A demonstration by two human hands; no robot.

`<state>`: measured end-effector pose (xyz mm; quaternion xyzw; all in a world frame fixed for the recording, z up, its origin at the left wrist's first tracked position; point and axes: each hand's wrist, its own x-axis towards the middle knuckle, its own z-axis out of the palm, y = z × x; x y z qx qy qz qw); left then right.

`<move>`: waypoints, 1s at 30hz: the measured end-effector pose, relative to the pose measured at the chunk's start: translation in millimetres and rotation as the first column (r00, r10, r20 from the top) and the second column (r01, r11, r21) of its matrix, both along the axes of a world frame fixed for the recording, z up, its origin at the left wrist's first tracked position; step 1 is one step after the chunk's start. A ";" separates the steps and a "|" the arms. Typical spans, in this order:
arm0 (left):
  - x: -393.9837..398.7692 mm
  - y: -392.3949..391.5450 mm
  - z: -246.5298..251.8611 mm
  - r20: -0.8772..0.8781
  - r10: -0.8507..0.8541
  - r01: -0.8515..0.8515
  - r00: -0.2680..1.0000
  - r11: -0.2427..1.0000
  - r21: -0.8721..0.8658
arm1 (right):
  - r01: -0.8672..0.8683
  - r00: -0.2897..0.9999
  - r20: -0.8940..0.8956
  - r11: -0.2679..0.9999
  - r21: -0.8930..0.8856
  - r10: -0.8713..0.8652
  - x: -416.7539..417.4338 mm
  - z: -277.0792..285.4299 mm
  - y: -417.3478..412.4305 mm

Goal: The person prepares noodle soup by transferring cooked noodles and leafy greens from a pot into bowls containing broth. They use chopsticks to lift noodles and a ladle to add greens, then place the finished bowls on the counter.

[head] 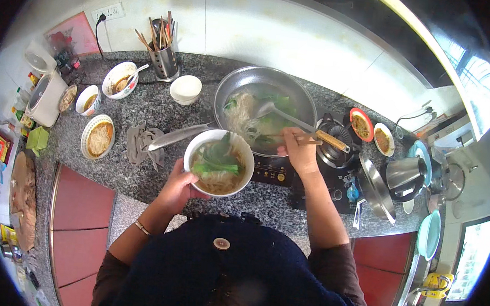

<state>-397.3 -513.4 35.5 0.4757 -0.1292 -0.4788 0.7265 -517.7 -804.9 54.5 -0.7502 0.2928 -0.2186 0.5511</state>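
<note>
My left hand (183,185) grips the side of a white bowl (249,170), which holds noodles in brown broth topped with leafy greens (216,164). Over the near rim of a steel wok (229,77), my right hand (300,150) is closed around wooden chopsticks (309,142); their tips point into the wok. Pale noodles (240,110) and more greens lie in the wok's liquid. A metal ladle or spatula (292,118) rests in it, its wooden-ended handle passing right beside my right hand. The wok's long handle (180,138) reaches left behind the bowl.
Left on the granite counter are a grey cloth (141,145), a noodle bowl (86,131), sauce bowls, an empty-looking white bowl (185,90) and a utensil holder (164,64). To the right are a gas burner (334,155), two small dishes, a lid (372,189) and a kettle (403,172).
</note>
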 end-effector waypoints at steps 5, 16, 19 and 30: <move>-0.4 0.8 -0.7 0.009 0.010 -0.011 1.000 1.000 0.026 | 0.145 0.962 0.185 0.951 0.274 -0.200 5.5 -15.1 -8.7; -3.3 -2.6 -7.9 -0.026 0.015 -0.014 1.000 0.999 0.039 | 0.169 0.875 0.394 0.941 0.294 -0.281 -15.7 53.0 -9.9; -4.5 -4.5 -3.1 -0.038 0.006 -0.004 0.999 0.999 0.038 | 0.136 0.859 0.455 0.961 0.240 -0.235 -25.3 81.3 0.4; -8.0 -8.1 8.1 0.008 0.015 -0.015 1.000 0.999 0.051 | -0.221 0.966 0.168 0.967 0.129 0.198 -43.0 112.5 60.5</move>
